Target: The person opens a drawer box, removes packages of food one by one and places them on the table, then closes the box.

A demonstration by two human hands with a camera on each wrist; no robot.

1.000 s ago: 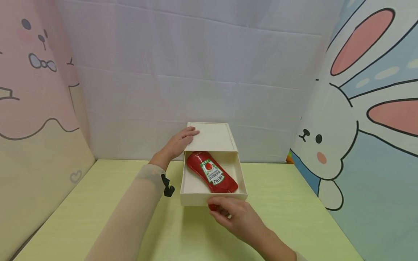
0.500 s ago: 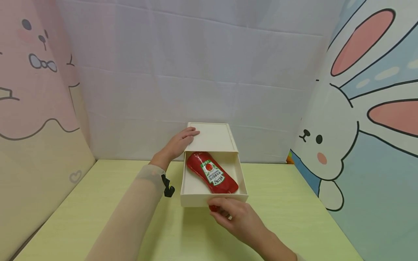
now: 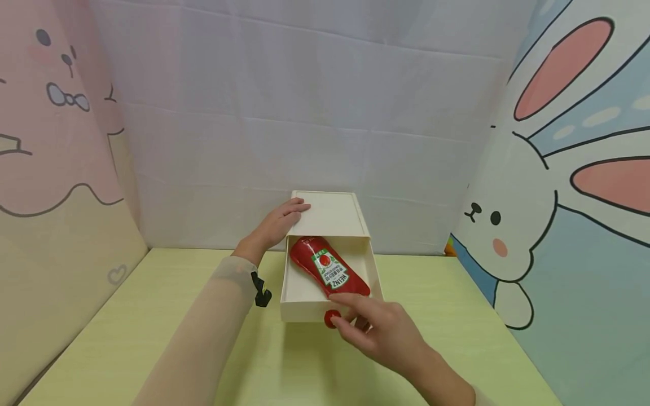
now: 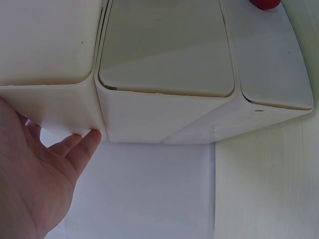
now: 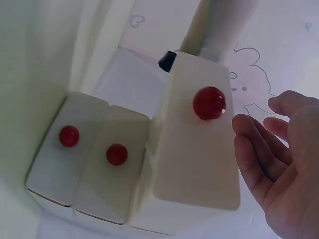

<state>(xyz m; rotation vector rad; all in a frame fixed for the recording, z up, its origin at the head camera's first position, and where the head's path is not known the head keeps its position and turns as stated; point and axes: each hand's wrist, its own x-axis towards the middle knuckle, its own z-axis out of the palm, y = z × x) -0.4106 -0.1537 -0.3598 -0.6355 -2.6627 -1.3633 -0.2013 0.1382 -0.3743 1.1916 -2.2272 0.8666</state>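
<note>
A red Heinz ketchup bottle (image 3: 330, 268) lies slantwise in the pulled-out top drawer (image 3: 304, 311) of a small cream drawer cabinet (image 3: 332, 213). My left hand (image 3: 276, 224) rests at the cabinet's upper left edge, fingers stretched over its top. The left wrist view has that hand's fingers (image 4: 82, 152) against the cabinet's side. Beside the drawer's round red knob (image 5: 209, 103), my right hand (image 3: 386, 332) holds nothing, its thumb and index finger apart. In the right wrist view, its loosely bent fingers are at the drawer front's edge, off the knob.
Two closed drawers with red knobs (image 5: 117, 154) sit below the pulled-out one. The cabinet stands on a pale yellow-green table (image 3: 193, 316), close to a white cloth backdrop (image 3: 315, 113). Cartoon-printed panels (image 3: 574, 237) flank the table.
My right hand has let go of the red knob and moved slightly up and to the right, its fingers spreading. The left hand, drawer and ketchup bottle look the same.
</note>
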